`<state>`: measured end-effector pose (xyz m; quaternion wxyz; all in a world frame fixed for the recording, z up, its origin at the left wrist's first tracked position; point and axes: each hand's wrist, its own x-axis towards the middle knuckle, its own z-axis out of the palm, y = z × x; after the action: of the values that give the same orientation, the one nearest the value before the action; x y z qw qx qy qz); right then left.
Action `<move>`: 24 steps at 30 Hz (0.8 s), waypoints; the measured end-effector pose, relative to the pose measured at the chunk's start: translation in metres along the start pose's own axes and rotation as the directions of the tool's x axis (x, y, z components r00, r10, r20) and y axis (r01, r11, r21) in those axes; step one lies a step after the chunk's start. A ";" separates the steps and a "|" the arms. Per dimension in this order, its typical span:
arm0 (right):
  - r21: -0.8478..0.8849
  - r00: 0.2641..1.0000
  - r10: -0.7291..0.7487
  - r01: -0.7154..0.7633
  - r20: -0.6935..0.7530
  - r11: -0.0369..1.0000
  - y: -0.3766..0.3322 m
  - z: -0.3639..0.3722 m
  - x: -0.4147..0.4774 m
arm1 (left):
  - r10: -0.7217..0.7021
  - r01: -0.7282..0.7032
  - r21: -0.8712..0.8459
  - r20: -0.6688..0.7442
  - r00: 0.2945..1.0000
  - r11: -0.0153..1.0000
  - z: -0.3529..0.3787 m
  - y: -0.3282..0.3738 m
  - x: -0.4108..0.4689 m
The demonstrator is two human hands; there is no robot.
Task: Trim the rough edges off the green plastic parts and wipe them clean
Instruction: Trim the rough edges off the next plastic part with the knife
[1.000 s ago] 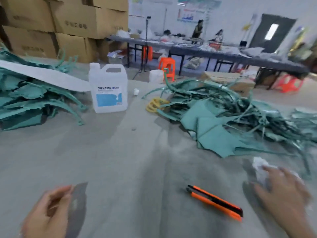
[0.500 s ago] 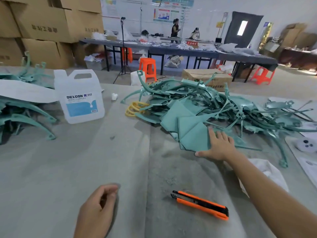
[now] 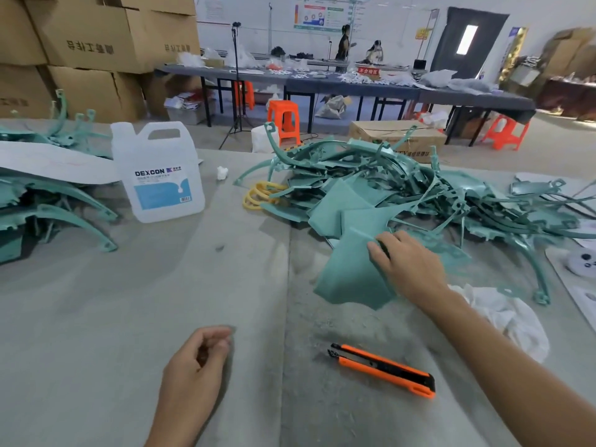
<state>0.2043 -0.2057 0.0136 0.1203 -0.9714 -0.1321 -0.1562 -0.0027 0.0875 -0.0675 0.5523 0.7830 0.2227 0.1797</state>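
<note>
A big heap of green plastic parts (image 3: 403, 191) lies at the right middle of the grey table. My right hand (image 3: 406, 266) grips the upper right edge of a flat green panel (image 3: 348, 272) at the heap's near side, and the panel is tilted up off the table. My left hand (image 3: 196, 359) rests near the front edge with its fingers curled loosely and nothing visible in it. An orange utility knife (image 3: 383, 369) lies on the table between my hands. A crumpled white cloth (image 3: 506, 321) sits under my right forearm.
A second pile of green parts (image 3: 48, 201) lies at the far left under a white sheet. A clear DEXCON jug (image 3: 161, 175) stands beside it. Yellow rings (image 3: 261, 193) lie by the heap. Boxes, long tables, orange stools and people are behind.
My right hand left the white cloth, reached forward to the heap and took hold of the flat green panel, lifting its edge. My left hand stayed low near the front edge.
</note>
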 end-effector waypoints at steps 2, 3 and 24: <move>0.022 0.994 -0.104 0.103 0.024 0.994 -0.029 -0.012 -0.007 | -0.040 0.040 -0.105 -0.002 0.999 0.994 0.002 0.008 0.001; 0.051 0.984 -0.165 0.162 0.060 0.985 -0.045 -0.018 -0.012 | -0.035 0.036 -0.132 0.008 0.999 0.991 0.003 0.016 0.001; 0.089 0.976 0.076 -0.096 0.206 0.991 -0.006 0.011 -0.170 | -0.257 0.274 -0.249 0.101 0.961 0.929 -0.013 0.012 -0.001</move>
<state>0.0499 -0.2342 -0.0523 0.1606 -0.9799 -0.1092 -0.0447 -0.0084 0.0937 -0.0523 0.6769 0.6716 0.2825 0.1050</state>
